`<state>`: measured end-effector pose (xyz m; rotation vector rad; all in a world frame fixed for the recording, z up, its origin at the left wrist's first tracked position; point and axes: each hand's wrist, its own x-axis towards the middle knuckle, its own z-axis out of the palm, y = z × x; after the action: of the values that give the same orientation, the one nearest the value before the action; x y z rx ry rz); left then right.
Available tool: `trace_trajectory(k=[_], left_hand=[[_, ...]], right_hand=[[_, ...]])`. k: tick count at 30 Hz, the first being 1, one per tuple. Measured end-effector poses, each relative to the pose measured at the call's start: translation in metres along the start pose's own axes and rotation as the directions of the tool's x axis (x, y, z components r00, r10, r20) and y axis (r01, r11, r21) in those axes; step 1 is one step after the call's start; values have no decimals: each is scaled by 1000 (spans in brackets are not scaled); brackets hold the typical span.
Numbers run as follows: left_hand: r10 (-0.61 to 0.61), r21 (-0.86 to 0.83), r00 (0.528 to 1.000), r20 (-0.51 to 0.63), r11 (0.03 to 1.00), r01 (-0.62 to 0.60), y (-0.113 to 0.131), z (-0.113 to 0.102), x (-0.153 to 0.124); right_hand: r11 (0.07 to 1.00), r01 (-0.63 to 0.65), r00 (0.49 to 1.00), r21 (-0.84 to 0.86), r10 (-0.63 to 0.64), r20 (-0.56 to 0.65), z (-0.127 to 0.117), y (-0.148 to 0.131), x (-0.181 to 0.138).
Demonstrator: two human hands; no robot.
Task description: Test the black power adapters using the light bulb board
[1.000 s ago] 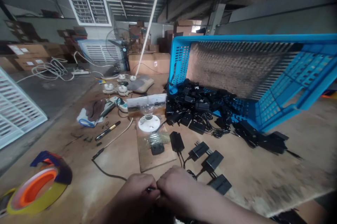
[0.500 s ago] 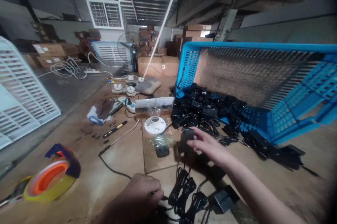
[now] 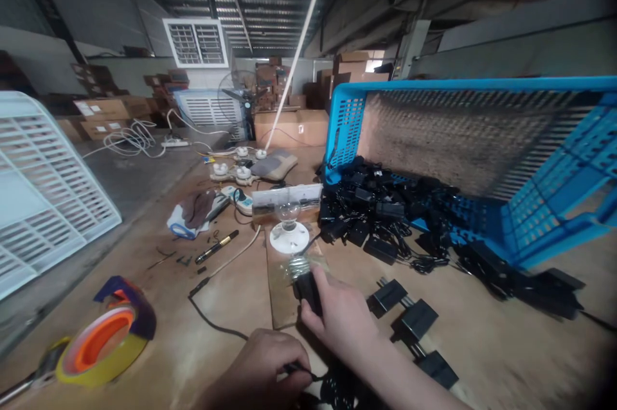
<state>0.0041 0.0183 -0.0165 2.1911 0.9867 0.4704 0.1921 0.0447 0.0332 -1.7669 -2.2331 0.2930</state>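
My right hand (image 3: 337, 310) is closed around a black power adapter (image 3: 307, 291), right at the clear-wrapped coil-like piece (image 3: 299, 265) on the wooden board (image 3: 279, 297). Whether the adapter is plugged in there is hidden by my fingers. Behind it a clear bulb (image 3: 288, 214) stands in a white lamp holder (image 3: 289, 239). Low in the view, my left hand (image 3: 270, 365) pinches the end of a black cable (image 3: 294, 368). Bundled black cord (image 3: 337, 391) lies partly under my right wrist. To the right, three black adapters (image 3: 417, 320) sit in a slanting row, metal pins showing on them.
A blue crate (image 3: 414, 84) lies on its side at the right, spilling a heap of black adapters (image 3: 366, 211). Yellow tape (image 3: 103, 365), a black-and-gold pen-like tool (image 3: 216, 247) and a cloth (image 3: 195, 211) lie at left. A white crate (image 3: 53, 185) stands beyond the left edge.
My right hand has moved left and down, from beside the board to the coil-like piece on it. The three adapters now show uncovered. My left hand stays low, still pinching the cable.
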Motion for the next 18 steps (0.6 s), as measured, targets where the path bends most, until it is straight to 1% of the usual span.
trace_trajectory(k=[4,8,10,11,12,13,15,16,17,18], left_hand=[[24,98,998,-53,995,-19,-6,6,3],[20,154,998,-58,988,-11,-8,6,4],[19,120,999,-44,993,-13,-7,3,5],[21,91,999,-32,996,-18,-6,1,5],[31,58,999,-15,998,-30,-4,0,6],[49,25,999,6,999,-49,-3,-2,8],[86,-9,996,38,996,-86,1,-2,9],[96,-5,994,58,995,-96,3,-1,8],[89,14,993,74,996,-91,6,0,6],[72,42,994,87,996,-76,8,2,1]], right_hand=[[1000,2,1000,4,-2,2,4,-2,3],[999,11,1000,41,-12,10,0,5,3],[993,82,997,81,-82,-1,-11,18,-7],[984,149,989,102,-151,7,-17,26,-16],[964,236,970,124,-242,36,-22,34,-27],[930,336,933,147,-350,85,-27,42,-39],[845,501,821,186,-532,206,-27,56,-63],[811,550,768,198,-585,261,-24,61,-75],[793,577,736,198,-609,296,-18,64,-85],[791,582,728,189,-611,312,-12,67,-94]])
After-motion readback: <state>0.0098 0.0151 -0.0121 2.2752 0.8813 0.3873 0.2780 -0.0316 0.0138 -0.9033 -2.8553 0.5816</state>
